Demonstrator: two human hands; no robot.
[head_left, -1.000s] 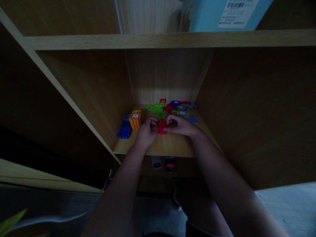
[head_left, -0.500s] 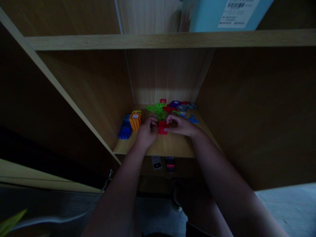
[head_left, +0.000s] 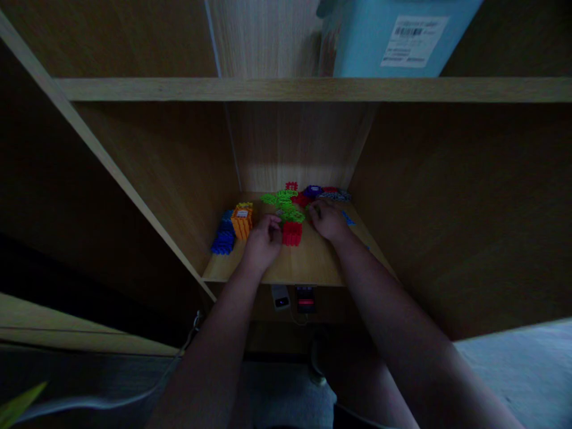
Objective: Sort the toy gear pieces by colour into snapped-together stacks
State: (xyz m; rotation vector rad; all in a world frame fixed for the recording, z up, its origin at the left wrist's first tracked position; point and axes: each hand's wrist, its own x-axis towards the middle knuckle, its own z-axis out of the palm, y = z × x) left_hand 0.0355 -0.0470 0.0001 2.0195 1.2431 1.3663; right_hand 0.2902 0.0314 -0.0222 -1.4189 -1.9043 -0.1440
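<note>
A stack of red interlocking plastic pieces (head_left: 292, 234) stands near the middle of the shelf. Just left of it, my left hand (head_left: 263, 238) rests with loosely curled fingers slightly apart and nothing visible in them. My right hand (head_left: 328, 219) reaches over the loose pieces behind and to the right of the stack, fingertips pointing down and partly hidden. Green pieces (head_left: 288, 205) lie spread behind the red stack, between the hands. Farther back are loose red pieces (head_left: 301, 199), a purple piece (head_left: 313, 190) and grey pieces (head_left: 343, 195).
An orange stack (head_left: 242, 223) and a blue stack (head_left: 223, 241) stand by the left wall. Blue pieces (head_left: 348, 218) lie right of my right hand. A light blue box (head_left: 357, 42) sits on the upper shelf (head_left: 268, 90). Below are two small devices, one a phone-like device (head_left: 305, 300).
My right hand has left the red stack and moved back and slightly right to the loose pieces. The left hand stays beside the stack. The view has tilted up a little.
</note>
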